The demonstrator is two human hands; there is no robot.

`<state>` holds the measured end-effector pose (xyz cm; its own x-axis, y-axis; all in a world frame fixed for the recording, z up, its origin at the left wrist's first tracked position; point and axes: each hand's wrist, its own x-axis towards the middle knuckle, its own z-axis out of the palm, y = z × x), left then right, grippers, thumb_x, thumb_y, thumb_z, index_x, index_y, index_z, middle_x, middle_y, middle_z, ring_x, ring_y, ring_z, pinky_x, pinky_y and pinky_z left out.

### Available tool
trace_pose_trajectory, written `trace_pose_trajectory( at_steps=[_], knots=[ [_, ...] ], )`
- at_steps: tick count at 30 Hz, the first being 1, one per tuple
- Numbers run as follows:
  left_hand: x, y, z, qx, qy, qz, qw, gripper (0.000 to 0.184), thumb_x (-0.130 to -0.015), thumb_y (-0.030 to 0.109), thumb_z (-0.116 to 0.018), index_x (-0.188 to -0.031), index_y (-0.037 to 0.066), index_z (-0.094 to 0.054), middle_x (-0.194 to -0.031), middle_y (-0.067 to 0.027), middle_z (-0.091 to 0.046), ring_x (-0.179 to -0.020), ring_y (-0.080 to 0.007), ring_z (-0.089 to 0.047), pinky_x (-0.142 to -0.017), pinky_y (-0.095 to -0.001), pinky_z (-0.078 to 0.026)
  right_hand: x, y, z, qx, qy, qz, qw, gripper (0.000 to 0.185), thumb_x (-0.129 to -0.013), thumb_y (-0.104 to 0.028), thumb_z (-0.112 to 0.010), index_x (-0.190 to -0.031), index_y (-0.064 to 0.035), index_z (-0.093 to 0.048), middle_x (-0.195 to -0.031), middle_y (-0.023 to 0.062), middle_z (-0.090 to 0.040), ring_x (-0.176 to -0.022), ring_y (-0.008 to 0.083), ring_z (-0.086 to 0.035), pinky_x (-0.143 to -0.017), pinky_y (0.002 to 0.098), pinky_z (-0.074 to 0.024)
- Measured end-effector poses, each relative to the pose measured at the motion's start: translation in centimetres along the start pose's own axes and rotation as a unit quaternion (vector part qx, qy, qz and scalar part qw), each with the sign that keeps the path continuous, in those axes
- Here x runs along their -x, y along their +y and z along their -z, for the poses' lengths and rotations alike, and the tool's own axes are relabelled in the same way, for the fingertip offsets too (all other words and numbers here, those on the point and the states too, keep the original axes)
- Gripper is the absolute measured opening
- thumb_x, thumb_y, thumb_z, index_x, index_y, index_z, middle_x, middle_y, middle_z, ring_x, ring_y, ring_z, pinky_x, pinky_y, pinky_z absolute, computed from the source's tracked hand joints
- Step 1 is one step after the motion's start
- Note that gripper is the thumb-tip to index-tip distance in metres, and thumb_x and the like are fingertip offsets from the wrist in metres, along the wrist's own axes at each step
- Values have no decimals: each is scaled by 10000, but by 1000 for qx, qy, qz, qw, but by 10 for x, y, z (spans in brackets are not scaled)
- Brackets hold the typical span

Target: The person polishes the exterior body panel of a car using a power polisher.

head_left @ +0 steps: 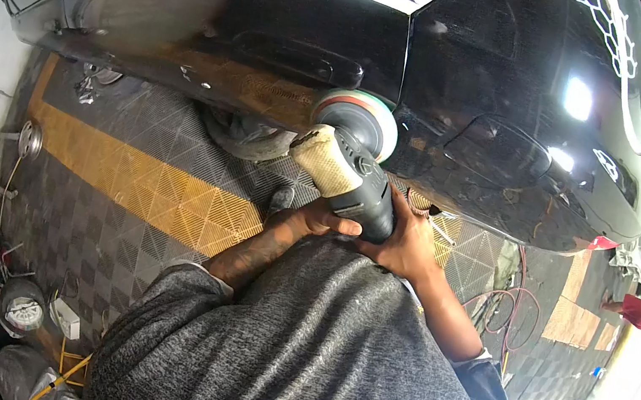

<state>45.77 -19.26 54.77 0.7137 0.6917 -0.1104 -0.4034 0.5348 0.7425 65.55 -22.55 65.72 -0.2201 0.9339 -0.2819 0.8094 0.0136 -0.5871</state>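
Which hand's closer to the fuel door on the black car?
Right: the right hand is below and left of the fuel door; the left hand is farther left, across the polisher.

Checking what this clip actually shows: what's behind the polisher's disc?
The dark car shows beyond the upper edge of the disc. The patch directly behind is covered, so its finish can't be seen.
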Motion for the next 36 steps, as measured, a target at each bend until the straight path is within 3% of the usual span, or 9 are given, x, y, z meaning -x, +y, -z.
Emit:
trace_pose_trajectory(
  at_steps=[4, 10, 12, 18, 24, 28, 31, 35, 36],
  knots=[
    [-7, -11, 0, -18, -4, 4, 1000, 922, -653, 181, -837, -1456, 80, -396, -1339, -77, -527, -1264, -245, -510, -1130, -409, -397, 8, -6, 14, -8, -11, -32, 999, 1117, -611, -404, -846, -1543, -107, -307, -1063, 256, -708, -943, 422, -706, -887, 463, -564],
    [-6, -28, 19, -9, 10, -19, 1000, 926, -648, 182, -839, -1454, 76, -397, -1333, -80, -532, -1258, -247, -517, -1122, -409, -405, -8, 15, -5, -8, 6, 20, 1000, 1079, -615, -394, -837, -1528, -113, -334, -1107, 243, -703, -974, 417, -701, -898, 464, -560],
    [-2, -35, 29, 35, 40, -14, 998, 859, -652, 138, -863, -1406, 77, -457, -1281, -64, -561, -1229, -229, -524, -1084, -396, -425, -16, 11, -10, -16, -6, 22, 1000, 1068, -613, -396, -836, -1521, -113, -349, -1107, 242, -703, -983, 423, -697, -899, 472, -557],
    [11, -17, 41, -7, 91, -10, 996, 785, -654, 131, -858, -1344, 64, -492, -1174, -68, -581, -1154, -210, -555, -939, -362, -522, -34, 10, -22, -11, -17, 42, 999, 1074, -597, -379, -850, -1515, -117, -358, -1056, 257, -707, -905, 438, -705, -854, 488, -564],
    [10, -14, 40, -36, 78, -24, 996, 853, -654, 133, -873, -1392, 75, -451, -1271, -68, -549, -1196, -233, -544, -1018, -389, -484, -29, 4, -20, -11, 15, 65, 998, 1093, -599, -389, -853, -1524, -101, -346, -998, 252, -719, -883, 433, -711, -850, 484, -565],
    [6, -7, 21, -27, 54, -8, 998, 865, -658, 160, -889, -1402, 79, -454, -1292, -64, -555, -1221, -239, -525, -1078, -390, -432, -17, 5, -15, 0, -7, 17, 1000, 1104, -613, -420, -862, -1520, -62, -344, -1021, 244, -722, -885, 400, -724, -845, 461, -581],
    [-9, -12, 12, -73, 15, 7, 997, 866, -655, 187, -900, -1394, 74, -461, -1291, -60, -560, -1226, -222, -522, -1081, -386, -429, -5, 19, -7, -62, 15, 15, 998, 1085, -585, -338, -909, -1475, 24, -405, -1155, 232, -702, -1022, 344, -718, -922, 404, -569],
    [-19, -9, 0, -85, 4, -9, 996, 868, -651, 202, -900, -1389, 70, -463, -1283, -61, -564, -1218, -226, -526, -1076, -384, -432, 1, 29, -4, -67, 34, 18, 997, 1074, -582, -336, -912, -1458, 40, -416, -1181, 239, -690, -1039, 350, -711, -935, 401, -565],
    [-20, -12, 2, -87, -1, -1, 996, 870, -648, 208, -899, -1387, 68, -463, -1280, -61, -564, -1215, -229, -527, -1074, -384, -434, 1, 34, -7, -60, 47, 33, 997, 1101, -582, -357, -908, -1484, -3, -384, -1111, 232, -709, -976, 364, -720, -894, 413, -578]
  ],
)
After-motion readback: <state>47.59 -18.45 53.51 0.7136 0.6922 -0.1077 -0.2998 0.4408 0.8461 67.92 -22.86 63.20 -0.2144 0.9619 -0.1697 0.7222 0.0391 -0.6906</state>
